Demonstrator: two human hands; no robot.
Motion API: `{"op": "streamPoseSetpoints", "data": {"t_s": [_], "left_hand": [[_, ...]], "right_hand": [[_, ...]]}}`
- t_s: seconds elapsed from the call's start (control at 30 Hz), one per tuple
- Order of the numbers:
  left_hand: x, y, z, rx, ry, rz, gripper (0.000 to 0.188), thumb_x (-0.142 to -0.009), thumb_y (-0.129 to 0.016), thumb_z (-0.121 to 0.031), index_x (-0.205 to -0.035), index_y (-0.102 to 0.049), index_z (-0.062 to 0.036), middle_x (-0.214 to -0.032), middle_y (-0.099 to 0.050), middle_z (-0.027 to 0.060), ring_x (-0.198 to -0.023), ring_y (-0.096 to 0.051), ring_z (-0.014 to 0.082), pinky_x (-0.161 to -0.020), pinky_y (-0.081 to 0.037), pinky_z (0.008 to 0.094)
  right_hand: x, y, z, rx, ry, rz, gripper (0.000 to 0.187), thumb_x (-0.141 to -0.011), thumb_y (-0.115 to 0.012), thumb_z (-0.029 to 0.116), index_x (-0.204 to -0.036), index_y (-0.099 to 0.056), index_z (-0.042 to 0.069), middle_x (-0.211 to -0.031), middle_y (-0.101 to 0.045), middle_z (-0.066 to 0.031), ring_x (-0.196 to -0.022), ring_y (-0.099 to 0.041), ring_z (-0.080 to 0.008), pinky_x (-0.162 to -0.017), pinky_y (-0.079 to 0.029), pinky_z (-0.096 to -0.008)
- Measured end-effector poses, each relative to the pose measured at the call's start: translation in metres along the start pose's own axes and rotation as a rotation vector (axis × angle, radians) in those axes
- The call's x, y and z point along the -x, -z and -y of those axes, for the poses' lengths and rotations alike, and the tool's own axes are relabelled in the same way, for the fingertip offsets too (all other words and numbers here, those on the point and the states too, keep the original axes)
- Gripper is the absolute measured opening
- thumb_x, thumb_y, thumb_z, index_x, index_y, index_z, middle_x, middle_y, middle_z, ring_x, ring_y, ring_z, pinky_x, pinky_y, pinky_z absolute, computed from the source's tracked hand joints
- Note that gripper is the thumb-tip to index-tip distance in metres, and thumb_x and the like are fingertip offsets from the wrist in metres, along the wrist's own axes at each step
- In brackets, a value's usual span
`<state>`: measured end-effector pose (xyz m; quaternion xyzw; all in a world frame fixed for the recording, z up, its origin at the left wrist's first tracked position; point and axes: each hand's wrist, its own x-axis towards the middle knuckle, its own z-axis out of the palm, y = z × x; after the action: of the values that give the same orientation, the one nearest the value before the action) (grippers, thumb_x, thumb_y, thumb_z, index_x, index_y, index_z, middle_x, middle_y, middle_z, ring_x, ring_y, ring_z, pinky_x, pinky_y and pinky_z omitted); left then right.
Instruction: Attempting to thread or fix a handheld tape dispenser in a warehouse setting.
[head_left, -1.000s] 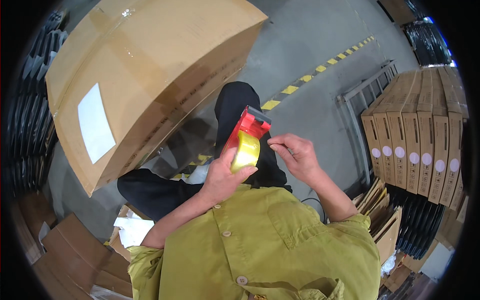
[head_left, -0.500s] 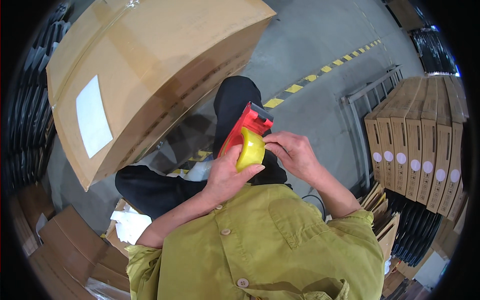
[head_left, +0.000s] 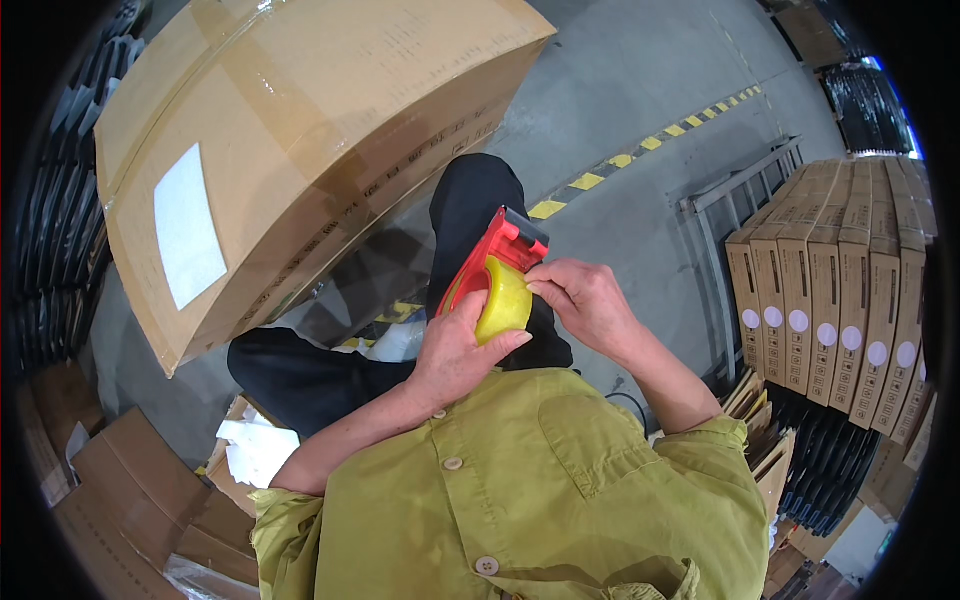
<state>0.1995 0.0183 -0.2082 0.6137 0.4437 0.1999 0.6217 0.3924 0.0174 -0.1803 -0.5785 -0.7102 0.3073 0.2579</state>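
A red tape dispenser (head_left: 487, 248) with a dark strip at its far end carries a roll of yellow tape (head_left: 505, 300). My left hand (head_left: 455, 340) is closed around the near side of the dispenser and roll, its thumb lying along the roll's lower edge. At the roll's right edge, the thumb and forefinger of my right hand (head_left: 582, 302) are pinched together. Whether a tape end lies between those fingertips is too small to make out. Both hands are held over my dark-trousered legs, in front of my green shirt.
A large brown carton (head_left: 330, 110) with a white sheet on it stands at the left. Flat boxes (head_left: 825, 290) line up at the right beside a grey metal rail (head_left: 745, 180). Black-yellow tape (head_left: 620, 161) marks the floor. Cardboard (head_left: 140, 470) lies lower left.
My right fingertips stay at the roll's edge, and the left hand keeps its hold on the dispenser. The view has shifted very slightly.
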Motion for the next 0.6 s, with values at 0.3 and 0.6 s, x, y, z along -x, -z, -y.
{"op": "streamPoseSetpoints", "data": {"t_s": [0.3, 0.6], "left_hand": [[0.005, 0.001, 0.002, 0.139, 0.018, 0.029, 0.042, -0.076, -0.071, -0.018, -0.109, -0.053, 0.0005, -0.093, -0.059, 0.0030, -0.084, -0.054, 0.0091, -0.075, -0.044, 0.0245], [-0.006, 0.000, -0.001, 0.204, 0.010, 0.157, 0.046, -0.074, -0.072, -0.031, -0.098, -0.048, -0.0004, -0.082, -0.057, 0.0109, -0.075, -0.058, 0.0219, -0.068, -0.045, 0.0324]], "right_hand": [[0.001, -0.005, -0.002, -0.035, -0.040, -0.024, 0.009, -0.081, -0.063, 0.005, -0.089, -0.064, 0.002, -0.080, -0.064, -0.0128, -0.071, -0.062, -0.0271, -0.063, -0.049, -0.0314], [0.014, 0.001, 0.008, -0.059, -0.026, -0.141, 0.014, -0.080, -0.062, 0.006, -0.092, -0.062, 0.000, -0.084, -0.064, -0.0165, -0.075, -0.062, -0.0330, -0.065, -0.050, -0.0353]]}}
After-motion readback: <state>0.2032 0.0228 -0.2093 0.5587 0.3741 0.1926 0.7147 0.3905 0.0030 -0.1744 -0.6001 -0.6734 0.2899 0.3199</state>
